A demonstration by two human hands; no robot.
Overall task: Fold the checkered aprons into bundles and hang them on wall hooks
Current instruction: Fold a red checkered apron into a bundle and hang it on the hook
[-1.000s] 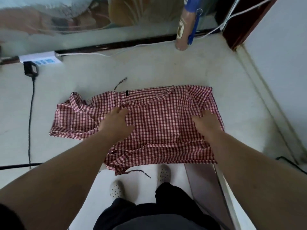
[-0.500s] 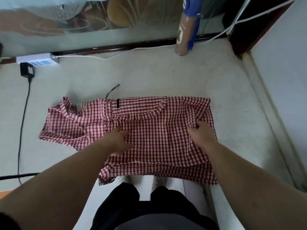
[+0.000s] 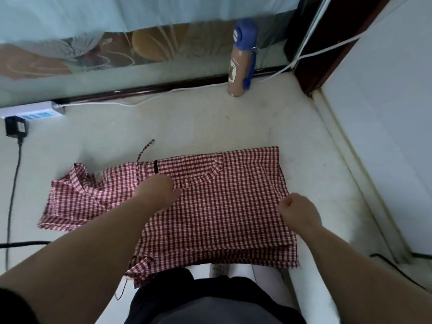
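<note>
Red-and-white checkered apron (image 3: pixel 222 206) lies spread flat on a pale countertop (image 3: pixel 191 122), its near hem overhanging the front edge. Left portion is rumpled, and one strap (image 3: pixel 145 150) trails off the far edge. Left hand (image 3: pixel 159 192) rests on the cloth near the black tab (image 3: pixel 156 166). Its fingers are curled under and hidden, so whether they pinch fabric cannot be determined. Right hand (image 3: pixel 299 212) is closed in a fist at the apron's right edge, fingers curled tight, gripping the cloth there. Bottle (image 3: pixel 240 66) with a blue cap stands upright at the back wall, well apart from the apron. Power strip (image 3: pixel 32 112) lies at far left.
</note>
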